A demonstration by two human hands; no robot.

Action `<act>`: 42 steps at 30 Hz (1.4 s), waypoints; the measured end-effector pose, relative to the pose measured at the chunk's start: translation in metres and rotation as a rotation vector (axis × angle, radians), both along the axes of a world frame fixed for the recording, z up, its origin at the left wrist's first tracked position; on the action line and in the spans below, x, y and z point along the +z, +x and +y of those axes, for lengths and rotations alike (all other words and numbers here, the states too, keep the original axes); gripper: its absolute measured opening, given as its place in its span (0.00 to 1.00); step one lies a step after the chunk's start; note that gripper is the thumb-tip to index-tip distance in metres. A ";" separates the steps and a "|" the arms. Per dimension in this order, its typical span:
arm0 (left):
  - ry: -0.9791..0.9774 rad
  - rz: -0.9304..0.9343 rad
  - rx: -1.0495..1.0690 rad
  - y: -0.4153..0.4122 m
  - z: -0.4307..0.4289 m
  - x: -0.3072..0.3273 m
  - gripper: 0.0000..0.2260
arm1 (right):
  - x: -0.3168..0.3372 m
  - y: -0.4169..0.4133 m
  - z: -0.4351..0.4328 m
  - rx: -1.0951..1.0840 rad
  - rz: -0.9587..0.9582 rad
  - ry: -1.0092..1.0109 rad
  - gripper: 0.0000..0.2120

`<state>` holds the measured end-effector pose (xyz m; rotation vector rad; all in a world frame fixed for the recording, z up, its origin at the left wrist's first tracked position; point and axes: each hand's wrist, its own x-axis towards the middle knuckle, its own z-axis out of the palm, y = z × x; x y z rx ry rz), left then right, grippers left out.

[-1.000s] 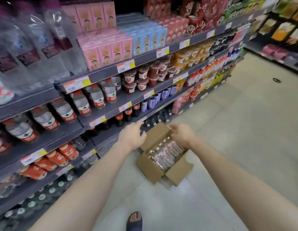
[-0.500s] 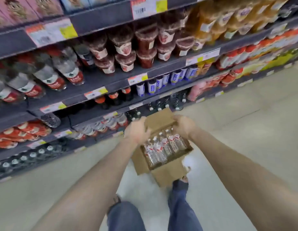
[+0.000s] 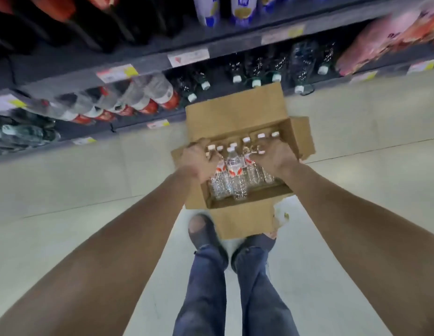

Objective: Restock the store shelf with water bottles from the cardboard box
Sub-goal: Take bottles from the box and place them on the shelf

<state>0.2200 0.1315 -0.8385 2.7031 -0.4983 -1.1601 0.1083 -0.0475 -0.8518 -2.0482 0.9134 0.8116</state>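
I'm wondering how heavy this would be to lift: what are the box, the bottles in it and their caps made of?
Cardboard box: plain brown cardboard, matte, with folded flaps and one ragged edge. Water bottles: clear, probably thin plastic, glossy and ribbed, glinting in the light. Bottle caps: white and opaque, likely plastic, but too small to be sure.

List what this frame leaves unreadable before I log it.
All in the head view:
- Grip: it cannot be told whether the left hand and right hand grip the bottles or only rest on them, because the fingertips are buried among the caps.
- Bottle count in the box: the hands cover part of it.
- Price tags: smeared by motion blur.
- Top shelf goods: cut off by the upper edge.
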 end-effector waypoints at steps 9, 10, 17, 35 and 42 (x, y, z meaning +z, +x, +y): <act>-0.011 0.082 0.144 -0.022 0.020 -0.220 0.24 | -0.202 0.016 0.014 -0.025 0.082 0.130 0.39; -0.012 0.085 0.159 -0.025 0.021 -0.234 0.26 | -0.216 0.016 0.016 -0.046 0.102 0.141 0.39; -0.027 0.149 0.355 -0.036 0.019 -0.293 0.40 | -0.286 0.023 0.039 -0.031 0.131 0.200 0.64; -0.367 0.231 0.588 -0.062 0.047 -0.282 0.39 | -0.266 -0.015 0.047 -0.256 -0.143 0.409 0.43; -0.526 0.197 0.519 -0.058 0.072 -0.207 0.33 | -0.179 -0.010 0.046 -0.214 -0.307 0.343 0.36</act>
